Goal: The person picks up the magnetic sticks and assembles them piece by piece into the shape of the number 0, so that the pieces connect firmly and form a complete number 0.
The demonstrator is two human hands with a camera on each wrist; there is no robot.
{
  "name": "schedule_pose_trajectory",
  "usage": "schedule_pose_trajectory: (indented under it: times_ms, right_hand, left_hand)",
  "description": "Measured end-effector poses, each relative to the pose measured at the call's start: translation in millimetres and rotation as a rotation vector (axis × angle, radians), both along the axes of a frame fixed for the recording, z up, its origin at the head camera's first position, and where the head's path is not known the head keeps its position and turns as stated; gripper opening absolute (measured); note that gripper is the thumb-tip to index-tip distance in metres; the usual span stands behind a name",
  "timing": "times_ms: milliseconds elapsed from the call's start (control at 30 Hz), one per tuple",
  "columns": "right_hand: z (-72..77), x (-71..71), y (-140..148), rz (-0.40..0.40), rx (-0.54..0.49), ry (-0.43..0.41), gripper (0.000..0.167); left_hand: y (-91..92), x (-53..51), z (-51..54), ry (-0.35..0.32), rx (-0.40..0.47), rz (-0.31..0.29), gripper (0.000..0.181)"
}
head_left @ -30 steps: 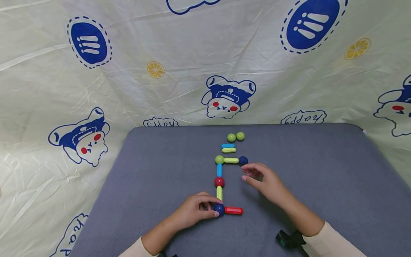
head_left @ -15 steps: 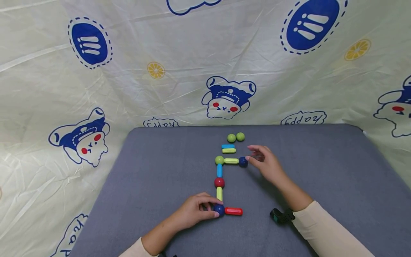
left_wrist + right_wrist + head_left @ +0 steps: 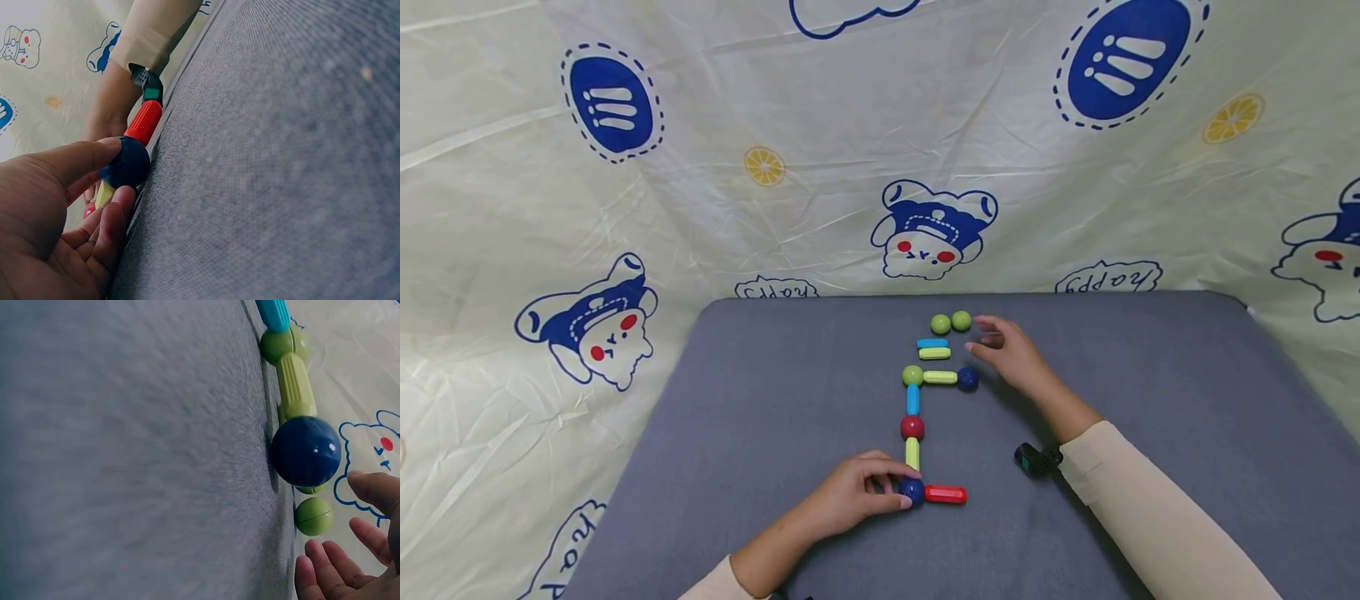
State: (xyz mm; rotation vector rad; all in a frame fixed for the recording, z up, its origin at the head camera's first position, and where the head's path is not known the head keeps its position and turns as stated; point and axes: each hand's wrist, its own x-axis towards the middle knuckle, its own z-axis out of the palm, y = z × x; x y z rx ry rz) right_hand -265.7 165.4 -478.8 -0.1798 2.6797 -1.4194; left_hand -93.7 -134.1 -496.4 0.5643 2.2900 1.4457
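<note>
At the near end of a chain of toy rods and balls, my left hand (image 3: pixel 859 490) pinches a dark blue ball (image 3: pixel 130 164) between thumb and fingers. A red rod (image 3: pixel 946 495) points right from that ball. Going away from me run a yellow-green rod (image 3: pixel 912 454), a red ball (image 3: pixel 912 427), a blue rod (image 3: pixel 913 400) and a green ball (image 3: pixel 913 376). There the chain turns right through another yellow-green rod (image 3: pixel 940 377) to a second dark blue ball (image 3: pixel 306 451). My right hand (image 3: pixel 1017 357) holds nothing, its fingertips just right of a loose green ball (image 3: pixel 961 321).
Another loose green ball (image 3: pixel 941 324) lies next to the first one. Nearer lie a loose blue rod (image 3: pixel 932 343) and a yellow-green rod (image 3: pixel 935 353), side by side. Everything is on a grey cloth-covered table (image 3: pixel 760 400), with a printed curtain (image 3: pixel 820 217) behind its far edge.
My right hand has moved away from me, past the far dark blue ball to beside the loose green balls. The left hand stays on its ball, and the pieces have not moved.
</note>
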Motion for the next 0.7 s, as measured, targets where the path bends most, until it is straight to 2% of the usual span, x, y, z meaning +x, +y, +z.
schedule_pose_trajectory:
  times_ms: [167,367,700]
  right_hand:
    - [0.1,-15.8,-4.1,0.005,0.004,-0.03,0.059]
    - [-0.5,-30.3,-8.9,0.007,0.059,-0.041,0.059]
    - [-1.7,-43.2,-15.9,0.045,0.223,0.048,0.058]
  left_hand:
    - [0.0,0.6,0.7,0.003,-0.003,0.0,0.026]
    - [0.0,0.6,0.2,0.012,0.0,-0.006,0.026]
    - [0.1,0.3,0.4,0.004,0.002,-0.007,0.026]
